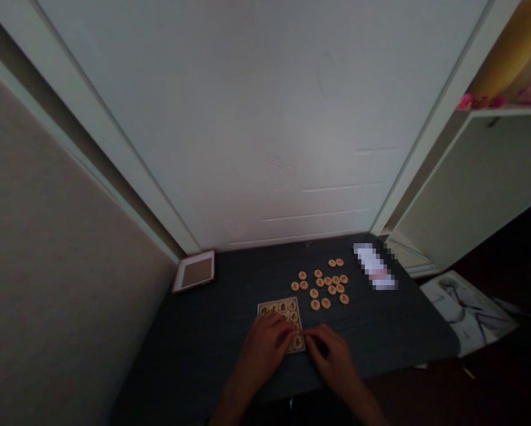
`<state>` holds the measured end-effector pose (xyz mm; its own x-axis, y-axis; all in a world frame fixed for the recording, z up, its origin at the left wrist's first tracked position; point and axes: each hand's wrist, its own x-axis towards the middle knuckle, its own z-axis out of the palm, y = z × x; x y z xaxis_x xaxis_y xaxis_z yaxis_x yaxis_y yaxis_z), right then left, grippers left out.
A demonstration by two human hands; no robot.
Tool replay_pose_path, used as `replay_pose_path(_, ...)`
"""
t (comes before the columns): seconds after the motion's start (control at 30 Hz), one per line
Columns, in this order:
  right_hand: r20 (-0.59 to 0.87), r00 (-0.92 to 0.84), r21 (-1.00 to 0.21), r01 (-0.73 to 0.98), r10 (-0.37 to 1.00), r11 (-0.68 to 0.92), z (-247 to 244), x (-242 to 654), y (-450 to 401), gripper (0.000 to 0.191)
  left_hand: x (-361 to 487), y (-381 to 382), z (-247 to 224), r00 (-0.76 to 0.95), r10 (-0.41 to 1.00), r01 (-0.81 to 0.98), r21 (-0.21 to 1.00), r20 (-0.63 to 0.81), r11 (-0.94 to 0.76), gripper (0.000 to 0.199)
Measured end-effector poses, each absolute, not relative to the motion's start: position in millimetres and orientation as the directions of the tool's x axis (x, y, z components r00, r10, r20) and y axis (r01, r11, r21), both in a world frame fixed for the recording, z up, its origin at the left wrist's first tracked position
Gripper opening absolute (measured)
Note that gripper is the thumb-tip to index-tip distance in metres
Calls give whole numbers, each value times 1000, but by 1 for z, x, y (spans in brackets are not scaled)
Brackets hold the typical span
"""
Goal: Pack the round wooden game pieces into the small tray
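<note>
The tray (pixel 278 300) of discs (pixel 292 306) lay on a dark table (pixel 221 331). My left hand (pixel 265 343) bent over it, fingers narrow; at its right edge my right hand (pixel 332 355) nearly pinched, though dimness hid whether either held anything. Red-marked discs (pixel 314 293) lay loose beyond it, rightward; a white panel (pixel 203 118) rose behind it.

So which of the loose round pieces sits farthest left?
The red-marked piece at the very left edge of the scattered group; every other loose one lies farther right.
</note>
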<state>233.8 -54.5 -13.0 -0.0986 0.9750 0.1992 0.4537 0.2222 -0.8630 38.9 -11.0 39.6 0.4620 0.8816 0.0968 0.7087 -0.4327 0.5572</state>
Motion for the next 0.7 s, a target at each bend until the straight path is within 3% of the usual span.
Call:
replay_pose_path(0.27, 258, -230, -781, 522, 938, 343, -11, 234, -62, 28, -6, -14, 21, 308, 915, 722, 563, 259, -403, 20)
replay_pose_path(0.57, 263, -259, -714, 595, 929, 368, -24, 235, -63, 27, -25, -42, -1, 312, 934, 722, 595, 176, -353, 56)
replay_pose_path(0.7, 251, -239, -716, 606, 938, 346, -24, 234, -63, 30, -25, -44, -11, 291, 940, 728, 598, 176, -337, 63)
